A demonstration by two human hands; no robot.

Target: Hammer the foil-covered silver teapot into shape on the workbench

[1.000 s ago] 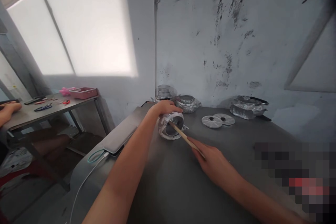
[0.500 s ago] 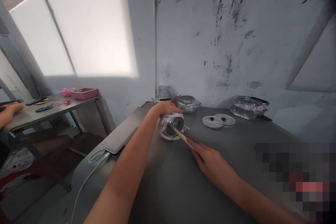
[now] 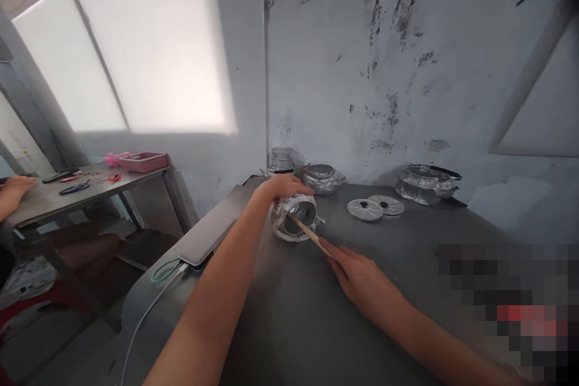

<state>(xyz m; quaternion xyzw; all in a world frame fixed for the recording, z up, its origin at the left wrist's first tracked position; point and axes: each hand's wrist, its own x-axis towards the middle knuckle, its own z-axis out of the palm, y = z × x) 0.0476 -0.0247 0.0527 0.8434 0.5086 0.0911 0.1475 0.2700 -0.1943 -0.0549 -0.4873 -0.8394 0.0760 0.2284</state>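
Observation:
A small metal pot [image 3: 295, 234], wrapped in crinkled foil or clear film, lies tipped with its round mouth facing me. Over its upper side curves my left hand [image 3: 287, 184], closed on the pot and steadying it against the table. My right hand [image 3: 350, 265] grips a pale wooden stick [image 3: 312, 235] whose far end reaches inside the pot's mouth. What that end looks like is hard to make out. Two round glass lids [image 3: 364, 210] with black knobs lie overlapping, to the right of the pot.
On the dark table [image 3: 289, 325], behind the pot, stand another wrapped pot [image 3: 320, 181] and a perforated metal steamer [image 3: 282, 160]. A wrapped pan [image 3: 425, 186] sits back right. At left lies a grey device [image 3: 205, 242] with a white cable. Another person's hand [image 3: 15, 190] rests on the side table.
The view has shifted slightly. The stick's inner end sits a touch further left in the pot's mouth. Both hands keep their hold.

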